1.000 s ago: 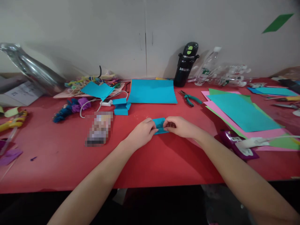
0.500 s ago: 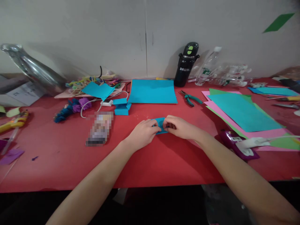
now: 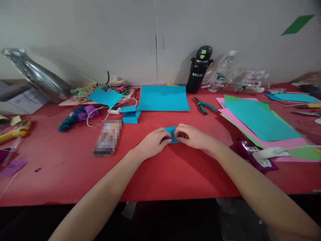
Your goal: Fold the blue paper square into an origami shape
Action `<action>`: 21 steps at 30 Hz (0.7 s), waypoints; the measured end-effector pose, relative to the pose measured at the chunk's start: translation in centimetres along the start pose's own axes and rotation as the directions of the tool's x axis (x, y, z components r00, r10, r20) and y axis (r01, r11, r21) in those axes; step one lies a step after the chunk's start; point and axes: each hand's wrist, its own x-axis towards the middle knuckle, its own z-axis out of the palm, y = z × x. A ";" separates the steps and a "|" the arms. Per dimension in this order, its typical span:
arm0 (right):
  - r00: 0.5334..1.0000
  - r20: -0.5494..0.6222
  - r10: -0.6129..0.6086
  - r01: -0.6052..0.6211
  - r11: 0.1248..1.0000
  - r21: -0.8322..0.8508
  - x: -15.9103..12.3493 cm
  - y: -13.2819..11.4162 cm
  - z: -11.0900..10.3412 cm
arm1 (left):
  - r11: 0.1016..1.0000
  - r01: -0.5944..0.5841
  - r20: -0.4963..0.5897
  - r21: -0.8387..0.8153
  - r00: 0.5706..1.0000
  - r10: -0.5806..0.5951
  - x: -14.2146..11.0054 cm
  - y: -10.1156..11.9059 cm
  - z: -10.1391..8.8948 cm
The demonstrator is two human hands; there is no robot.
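Observation:
Between my hands lies a small folded piece of blue paper (image 3: 173,133) on the red table. My left hand (image 3: 155,142) grips its left end, thumb and fingers closed together. At the right end, my right hand (image 3: 190,135) pinches the paper with curled fingers. Both hands cover much of the piece, so its full shape is hidden. Another folded blue paper piece (image 3: 130,114) rests to the left, beyond my left hand. Behind my hands is a stack of flat blue paper sheets (image 3: 163,98).
Pliers (image 3: 204,105) lie near a black bottle (image 3: 199,70). Coloured sheets (image 3: 263,124) and a purple power strip (image 3: 255,157) are on the right. A pixelated object (image 3: 107,138), a yellow glue gun (image 3: 17,130) and a metal jug (image 3: 40,73) are on the left.
My left thumb and fingers have shifted slightly on the folded paper's left end. My right hand keeps nearly the same position and hold.

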 end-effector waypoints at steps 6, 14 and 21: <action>1.000 0.001 0.031 -0.031 0.999 0.009 0.2 0.0 0.2 | 0.998 0.051 -0.025 -0.022 0.998 -0.052 0.1 0.3 0.4; 1.000 0.020 0.024 -0.023 0.999 -0.028 0.4 0.0 0.2 | 0.994 0.086 -0.057 -0.067 0.994 -0.089 0.3 0.3 0.7; 0.995 0.025 0.093 -0.092 0.996 -0.011 0.8 -0.4 0.3 | 0.987 0.134 -0.053 -0.085 0.989 -0.139 0.3 0.1 0.9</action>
